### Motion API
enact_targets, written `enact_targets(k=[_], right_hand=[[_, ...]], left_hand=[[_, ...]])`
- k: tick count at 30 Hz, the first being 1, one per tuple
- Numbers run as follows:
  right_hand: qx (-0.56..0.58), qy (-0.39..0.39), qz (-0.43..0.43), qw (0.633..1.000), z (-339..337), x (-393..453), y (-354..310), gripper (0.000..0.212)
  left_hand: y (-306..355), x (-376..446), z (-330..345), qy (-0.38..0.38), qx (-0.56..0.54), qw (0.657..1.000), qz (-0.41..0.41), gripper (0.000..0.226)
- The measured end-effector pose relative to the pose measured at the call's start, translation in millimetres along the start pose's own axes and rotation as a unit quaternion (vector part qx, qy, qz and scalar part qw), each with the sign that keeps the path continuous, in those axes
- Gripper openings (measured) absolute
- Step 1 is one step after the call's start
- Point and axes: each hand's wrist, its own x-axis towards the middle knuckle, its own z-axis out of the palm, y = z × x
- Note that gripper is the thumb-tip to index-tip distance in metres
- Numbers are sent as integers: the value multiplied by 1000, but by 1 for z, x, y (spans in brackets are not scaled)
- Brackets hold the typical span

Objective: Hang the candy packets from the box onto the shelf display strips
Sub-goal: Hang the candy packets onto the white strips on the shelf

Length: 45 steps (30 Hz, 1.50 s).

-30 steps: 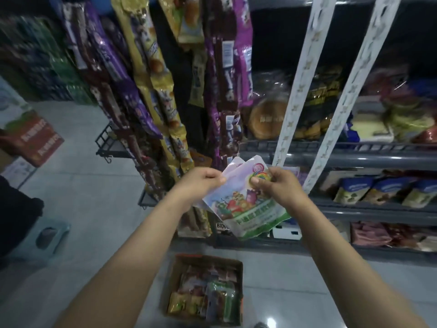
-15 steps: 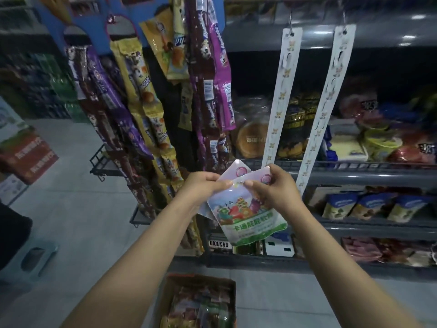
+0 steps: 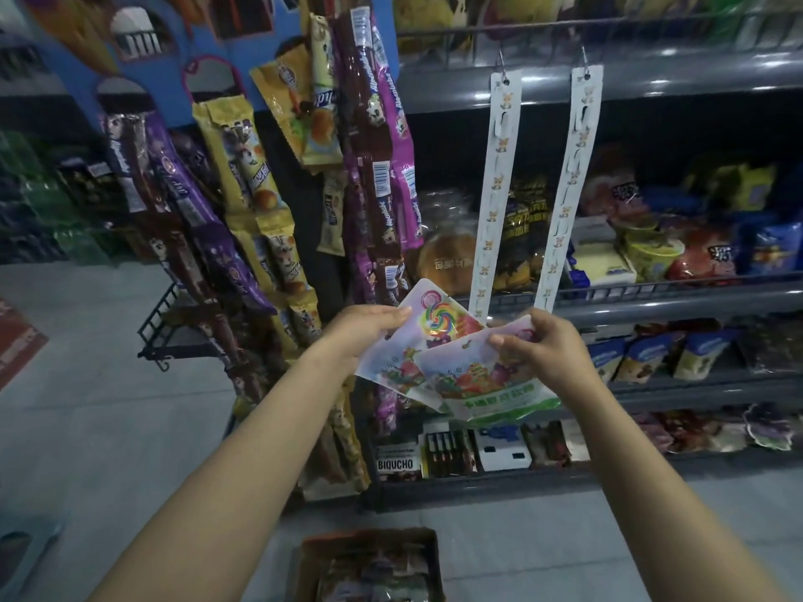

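Left hand (image 3: 363,330): we grip the rear candy packet (image 3: 428,317) by its upper left edge, fingers curled over it.
Right hand (image 3: 549,351): we pinch the front candy packet (image 3: 486,380) at its top.
Packets: overlapping, just below 2 white display strips (image 3: 493,189).
Box (image 3: 369,567): on the floor beneath our arms.

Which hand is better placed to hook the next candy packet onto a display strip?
Probably the right. The right hand pinches the front packet by its top edge, just below the empty strips. The left hand holds the rear packets, farther left.
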Motion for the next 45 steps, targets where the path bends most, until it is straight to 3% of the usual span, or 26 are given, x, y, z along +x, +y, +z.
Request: enact_targets(k=[4,11,19,22,27,29,32,39,45], right_hand=[[-28,-4,-5,1000,-6,2,10,11],[-54,40,43,997,-12,12,47,21],[-62,68,77,993,-35,41,78,27],[-22,32,90,995,-43,58,81,39],[-88,-94,49,990,-52,83,86,49],[-145,-142,26,979,-48,90,86,46],[-215,-203,24,955,-36,95,86,26],[-201,-222,68,952,-19,101,101,21],[-215,-224,84,947,-11,97,124,29]], left_hand=[[6,4,20,-30,54,998,16,14],[4,18,78,-99,144,984,40,25],[5,40,120,-109,236,963,71,22],[4,50,130,-59,238,966,81,20],[-2,66,137,-31,298,951,75,14],[-5,68,139,-35,311,947,76,11],[-11,68,142,-34,300,949,88,12],[-40,75,123,9,305,950,57,24],[-62,79,123,19,274,959,63,6]])
